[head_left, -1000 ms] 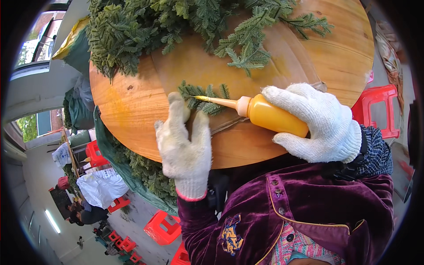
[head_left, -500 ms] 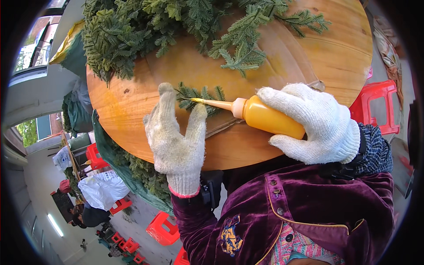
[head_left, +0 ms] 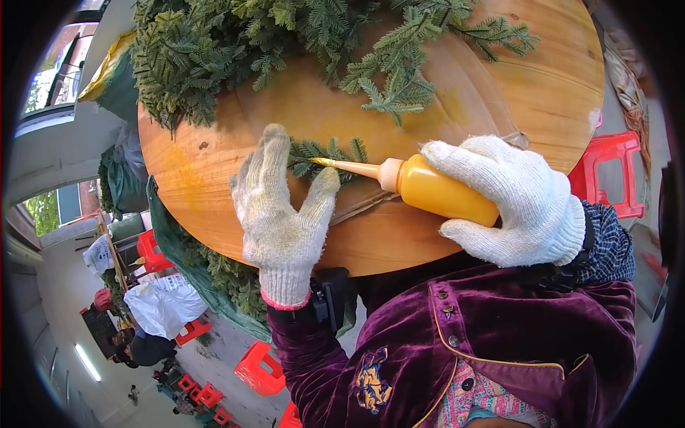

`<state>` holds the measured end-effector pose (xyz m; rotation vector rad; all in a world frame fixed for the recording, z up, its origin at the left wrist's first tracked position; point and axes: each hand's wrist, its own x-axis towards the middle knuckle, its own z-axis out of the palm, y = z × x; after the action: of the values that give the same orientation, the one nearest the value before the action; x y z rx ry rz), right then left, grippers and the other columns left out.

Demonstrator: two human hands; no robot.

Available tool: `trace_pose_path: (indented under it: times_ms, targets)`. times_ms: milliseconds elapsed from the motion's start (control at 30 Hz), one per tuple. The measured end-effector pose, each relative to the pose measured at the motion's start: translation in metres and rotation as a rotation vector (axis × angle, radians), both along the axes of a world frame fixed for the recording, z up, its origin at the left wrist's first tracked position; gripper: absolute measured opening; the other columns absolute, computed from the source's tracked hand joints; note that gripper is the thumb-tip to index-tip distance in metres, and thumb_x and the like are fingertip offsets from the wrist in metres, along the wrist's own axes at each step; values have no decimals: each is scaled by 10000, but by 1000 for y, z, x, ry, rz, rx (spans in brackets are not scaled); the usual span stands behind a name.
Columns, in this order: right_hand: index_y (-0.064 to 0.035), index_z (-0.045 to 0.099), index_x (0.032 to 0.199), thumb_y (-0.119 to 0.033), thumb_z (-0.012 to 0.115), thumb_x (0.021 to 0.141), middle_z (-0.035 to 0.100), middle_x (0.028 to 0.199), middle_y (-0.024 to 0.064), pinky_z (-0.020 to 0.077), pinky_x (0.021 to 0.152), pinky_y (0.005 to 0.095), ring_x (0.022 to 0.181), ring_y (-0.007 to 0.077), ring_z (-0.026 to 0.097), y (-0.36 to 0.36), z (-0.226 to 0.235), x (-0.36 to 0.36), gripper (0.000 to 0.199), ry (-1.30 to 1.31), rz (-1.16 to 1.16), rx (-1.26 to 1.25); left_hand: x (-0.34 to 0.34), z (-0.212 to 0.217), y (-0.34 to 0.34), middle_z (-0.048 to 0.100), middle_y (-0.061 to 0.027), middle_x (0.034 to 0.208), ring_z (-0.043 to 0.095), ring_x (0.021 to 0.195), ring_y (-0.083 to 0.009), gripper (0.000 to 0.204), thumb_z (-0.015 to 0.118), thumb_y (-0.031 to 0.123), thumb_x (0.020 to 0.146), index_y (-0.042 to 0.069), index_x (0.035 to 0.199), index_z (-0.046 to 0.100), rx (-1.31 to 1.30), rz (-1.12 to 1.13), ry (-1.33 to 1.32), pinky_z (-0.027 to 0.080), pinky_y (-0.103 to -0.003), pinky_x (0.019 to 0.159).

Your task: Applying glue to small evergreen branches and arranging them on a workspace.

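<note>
My right hand [head_left: 510, 196], in a white knitted glove, is wrapped round a squeeze bottle [head_left: 449, 191] of yellow-orange liquid. The bottle lies nearly level, its long tapered nozzle pointing left, and the yellow-coated tip is over a small green fir sprig [head_left: 342, 157] on the table. My left hand [head_left: 282, 200], in a more soiled white glove, rests beside the sprig with thumb and forefinger apart. The sprig lies between them, its left end reaching the forefinger. The thumb tip is just under the nozzle; whether they touch I cannot tell.
A big heap of fir branches [head_left: 235, 57] covers the far left of the round wooden table [head_left: 556, 93]. A brown flat sheet [head_left: 457, 93] lies on the tabletop. Red stools [head_left: 606, 175] stand to the right and lower left. Green sacking [head_left: 193, 278] with more branches hangs at the left edge.
My left wrist has shifted slightly left, while its forefinger and thumb tips have moved a little right. The right hand and bottle have shifted slightly right.
</note>
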<state>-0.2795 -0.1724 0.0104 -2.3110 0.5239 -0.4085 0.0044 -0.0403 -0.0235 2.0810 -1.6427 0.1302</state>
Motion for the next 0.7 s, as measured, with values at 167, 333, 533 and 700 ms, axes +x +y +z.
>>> trace_pose_path:
  times_ms: [167,333,533,700]
  targets:
    - [-11,594,1444,-166,867,773,688,1154,211,575,874,428,995,409,705,-4,2,3,741,7,18,-32,-9,-9,9,660,-253,1379,598,1295,-415,683,884,240,824,-56,1381,622,-15,91,19,408,-528,1137]
    - [-19,593,1449,-164,860,767,687,1150,206,577,862,428,986,404,705,-3,6,7,747,46,23,-6,-13,-14,11,661,-263,1368,598,1282,-428,675,884,240,826,-68,1369,627,-42,117,-10,414,-529,1132]
    - [-38,593,1456,-141,849,756,689,1135,197,580,838,432,961,397,704,-3,16,10,753,101,40,-59,-19,-13,10,664,-265,1339,596,1262,-440,662,879,242,813,-69,1345,636,-60,116,-22,409,-539,1131]
    - [-60,601,1460,-107,856,715,690,1079,183,585,774,426,895,375,709,-11,30,13,789,157,91,-132,-21,-13,9,671,-260,1302,601,1235,-446,669,876,262,796,-69,1328,643,-42,144,-34,402,-547,1130]
